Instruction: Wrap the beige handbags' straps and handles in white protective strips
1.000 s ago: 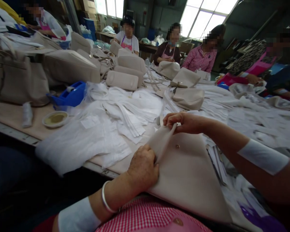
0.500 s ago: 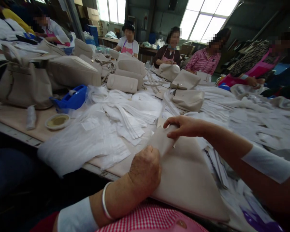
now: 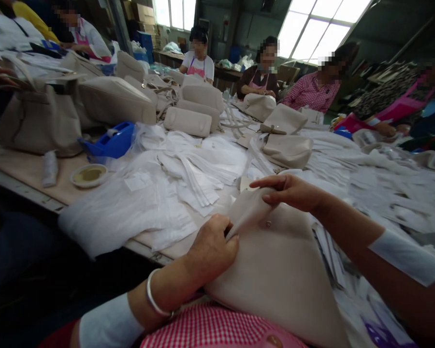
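Note:
A beige handbag (image 3: 275,270) lies tilted at the table's front edge, against my checked apron (image 3: 210,326). My left hand (image 3: 213,244) is closed on the left end of the bag's open rim, thumb outside and fingers curled inside or behind it. The far part of the rim is pinched by my right hand (image 3: 288,191), its thumb on the near face and fingers over the top. A small round metal stud (image 3: 268,224) shows on the bag's face below that hand. The bag's inside is mostly hidden.
White sheets and wrapping (image 3: 130,208) cover much of the table. To the left are a blue tape dispenser (image 3: 112,140), a shallow dish (image 3: 89,175) and a small tube (image 3: 50,168). Beige bags (image 3: 116,99) are heaped behind. Several people work across the table.
My left hand has turned from a fist over the bag to a grip on its rim. The rim is drawn out between my hands. The view has shifted slightly.

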Available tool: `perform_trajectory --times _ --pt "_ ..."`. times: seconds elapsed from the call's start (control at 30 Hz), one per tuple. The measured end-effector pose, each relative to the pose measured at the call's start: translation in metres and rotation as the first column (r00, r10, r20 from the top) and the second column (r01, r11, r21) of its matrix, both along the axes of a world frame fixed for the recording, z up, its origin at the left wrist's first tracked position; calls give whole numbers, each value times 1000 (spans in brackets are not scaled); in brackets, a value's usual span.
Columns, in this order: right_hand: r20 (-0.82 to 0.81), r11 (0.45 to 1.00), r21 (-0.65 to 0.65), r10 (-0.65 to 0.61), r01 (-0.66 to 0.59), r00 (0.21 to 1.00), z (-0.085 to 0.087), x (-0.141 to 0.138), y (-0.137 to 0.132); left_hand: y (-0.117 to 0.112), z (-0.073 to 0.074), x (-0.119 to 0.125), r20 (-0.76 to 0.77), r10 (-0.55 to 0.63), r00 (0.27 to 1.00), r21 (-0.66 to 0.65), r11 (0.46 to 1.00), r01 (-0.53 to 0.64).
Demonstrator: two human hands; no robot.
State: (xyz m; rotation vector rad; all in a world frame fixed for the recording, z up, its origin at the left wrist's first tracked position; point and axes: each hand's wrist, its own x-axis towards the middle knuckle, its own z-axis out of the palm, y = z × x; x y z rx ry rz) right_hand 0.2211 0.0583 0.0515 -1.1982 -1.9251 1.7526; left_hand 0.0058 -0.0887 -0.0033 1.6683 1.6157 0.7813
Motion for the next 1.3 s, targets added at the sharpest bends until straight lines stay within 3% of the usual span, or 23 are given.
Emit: perform_trajectory --times 0.1,0.2,0.27,0.4,0.53,0.63,0.73,0.9,1.0,1.1,1.17,1.3 --pt "202 970 174 132 -168 971 11 -2 6 4 4 -1 73 -13 997 -150 988 24" --pt "406 872 337 207 -356 890 22 -9 14 5 9 -1 108 -19 994 -170 985 38" --pt "384 851 335 269 -405 883 22 -14 19 4 11 -1 141 -51 989 -181 980 76" --pt "134 916 144 357 -375 924 5 -24 21 -2 7 -4 133 -106 985 -105 987 120" --pt "96 963 117 230 -241 968 -13 -29 14 -13 0 -5 28 -117 993 83 990 114" --pt "141 954 241 147 -178 979 -17 -33 9 -19 1 -4 -89 -105 990 5 994 106" --pt "193 904 390 109 -178 975 -23 -37 6 -18 -1 -5 -57 -58 997 -140 989 49" --pt "397 764 604 -42 -227 917 -43 -44 1 -10 -17 -10 320 28 947 -406 907 111" --pt "475 714 654 -133 -249 870 -56 -47 1 -6 -26 -17 288 -6 958 -410 903 128" --pt "458 733 654 -189 -186 869 -68 -46 5 6 -27 -19 174 -91 980 -290 947 139" --pt "425 742 658 -230 -125 875 -74 -44 7 23 -24 -14 153 -83 985 -226 967 117" --pt "325 735 677 -251 -39 912 -77 -37 6 65 -20 11 341 46 939 -297 953 61"
